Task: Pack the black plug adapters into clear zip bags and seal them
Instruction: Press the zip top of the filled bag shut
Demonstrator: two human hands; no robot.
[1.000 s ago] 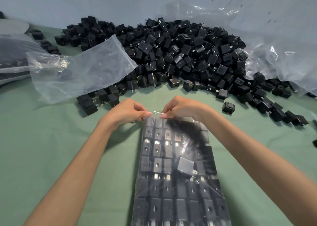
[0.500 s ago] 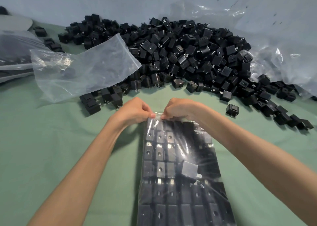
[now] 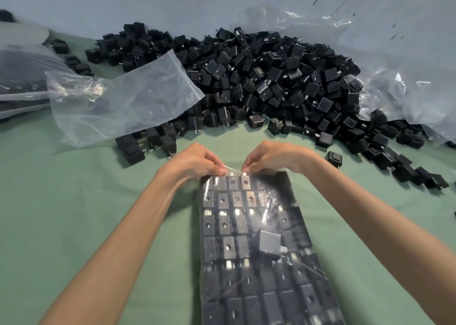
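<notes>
Hands: our left hand (image 3: 195,159) and right hand (image 3: 274,157) pinch the bag (image 3: 259,250) top | Bag: full, runs long from near to far, top at far end, hands equally close

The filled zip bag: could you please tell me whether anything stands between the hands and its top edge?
Nothing visible does: the left hand and the right hand both pinch the filled zip bag at its top edge.

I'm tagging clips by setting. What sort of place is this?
Likely a hand-packing bench: a loose pile of black plug adapters on a green tabletop, a spare clear zip bag, and a filled bag.
</notes>
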